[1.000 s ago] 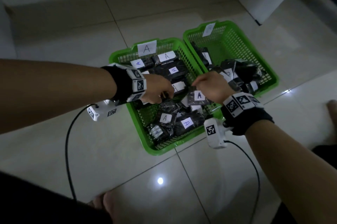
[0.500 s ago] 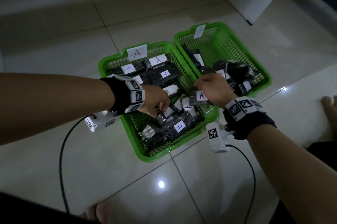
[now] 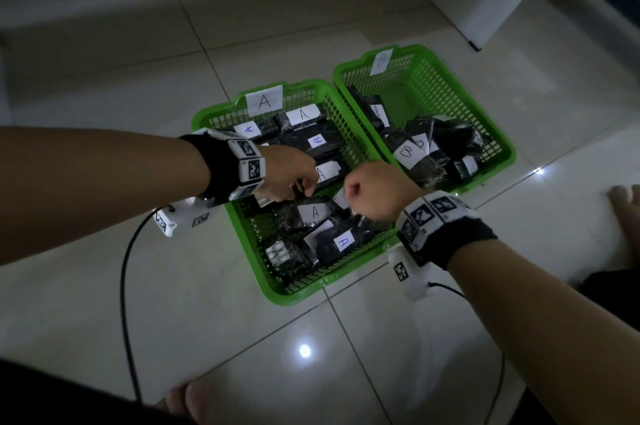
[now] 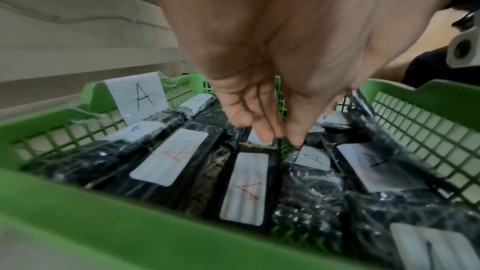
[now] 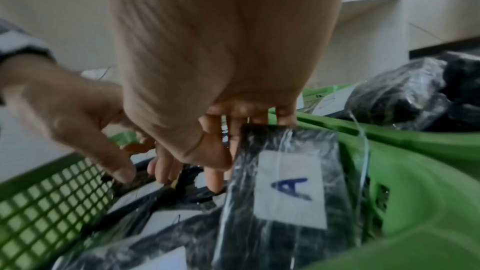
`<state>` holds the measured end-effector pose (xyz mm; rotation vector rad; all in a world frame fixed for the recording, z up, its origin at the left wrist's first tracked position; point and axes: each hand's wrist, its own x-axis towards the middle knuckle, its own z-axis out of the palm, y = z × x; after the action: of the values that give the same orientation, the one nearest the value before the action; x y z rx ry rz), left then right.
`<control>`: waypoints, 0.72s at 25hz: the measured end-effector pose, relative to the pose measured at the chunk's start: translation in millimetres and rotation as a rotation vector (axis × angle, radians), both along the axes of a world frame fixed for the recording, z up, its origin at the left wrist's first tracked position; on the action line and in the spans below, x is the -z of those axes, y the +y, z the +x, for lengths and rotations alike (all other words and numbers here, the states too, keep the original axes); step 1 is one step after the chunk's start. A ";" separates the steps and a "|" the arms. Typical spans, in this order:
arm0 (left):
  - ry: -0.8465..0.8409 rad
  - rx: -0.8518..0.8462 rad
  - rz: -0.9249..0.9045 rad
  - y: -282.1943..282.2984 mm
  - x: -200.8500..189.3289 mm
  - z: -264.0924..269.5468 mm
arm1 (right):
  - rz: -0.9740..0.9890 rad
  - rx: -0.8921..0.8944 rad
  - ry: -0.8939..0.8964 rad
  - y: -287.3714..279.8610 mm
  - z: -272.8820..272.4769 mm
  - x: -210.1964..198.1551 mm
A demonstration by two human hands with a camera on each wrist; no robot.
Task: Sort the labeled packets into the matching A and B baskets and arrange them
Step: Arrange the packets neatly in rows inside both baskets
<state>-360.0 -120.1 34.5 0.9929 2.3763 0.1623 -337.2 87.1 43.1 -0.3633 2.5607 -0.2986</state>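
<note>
Two green plastic mesh baskets are seen side by side on the pale tiled floor [image 3: 104, 286], touching along one wall. The left-hand green mesh basket carrying a paper "A" tag [image 3: 239, 248] is well filled with black plastic-wrapped packets bearing white "A" labels [image 3: 313, 213]; several lie in neat rows toward twelve o'clock, while those toward six o'clock are heaped at odd angles. The right-hand green mesh basket with a paper "B" tag [image 3: 498, 133], at about two o'clock from the first, holds a smaller heap of black wrapped packets, one showing a white "B" label [image 3: 410, 154]. No packets are seen loose on the floor, so the sorting is judged largely done, with the arranging left.

Both hands are down inside the A basket. The left hand [image 3: 289, 175] is reaching in with fingers lowered to the packets; in the left wrist view the fingertips [image 4: 265, 134] are touching the wrapped ends, nothing plainly gripped. The right hand [image 3: 375, 190] is curled at the basket's three o'clock wall; in the right wrist view its fingers [image 5: 215, 179] are spread behind an upended black packet with a blue "A" [image 5: 288, 190], and a true grasp cannot be told
</note>
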 end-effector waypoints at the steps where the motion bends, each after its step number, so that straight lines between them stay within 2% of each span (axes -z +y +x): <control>1: -0.027 -0.023 -0.008 4.2 -0.9 1.8 | 0.021 -0.023 -0.069 -3.5 3.5 -1.9; 3: -0.073 -0.102 -0.013 10.4 -2.2 5.6 | 0.082 -0.114 -0.186 -6.9 9.1 -3.2; 5: -0.077 -0.237 0.043 8.6 -7.1 3.2 | 0.199 -0.241 -0.160 -6.7 11.2 -2.1; 6: -0.094 -0.335 0.104 4.7 -9.3 -0.9 | 0.208 -0.249 -0.144 -4.2 10.9 -1.0; 8: -0.159 -0.529 0.247 -7.1 -13.4 -12.3 | 0.063 -0.145 -0.199 2.6 7.0 -5.7; 11: -0.335 -0.685 0.376 -20.8 -18.7 -24.4 | -0.236 0.102 -0.351 7.4 0.7 -17.6; 14: -0.553 -0.659 0.383 -26.1 -19.7 -23.1 | -0.344 0.180 -0.317 -1.5 -3.8 -19.4; 16: -0.547 -0.563 0.323 -30.0 -14.6 -19.3 | -0.416 0.200 -0.276 -11.3 -7.6 -17.7; 18: -0.518 -0.549 0.303 -34.0 -10.1 -15.8 | -0.529 0.282 -0.234 -19.6 -10.8 -14.7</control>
<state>-375.9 -154.1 44.6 0.3252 2.1006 0.8898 -348.0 67.6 57.8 -0.1385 2.2679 -1.0661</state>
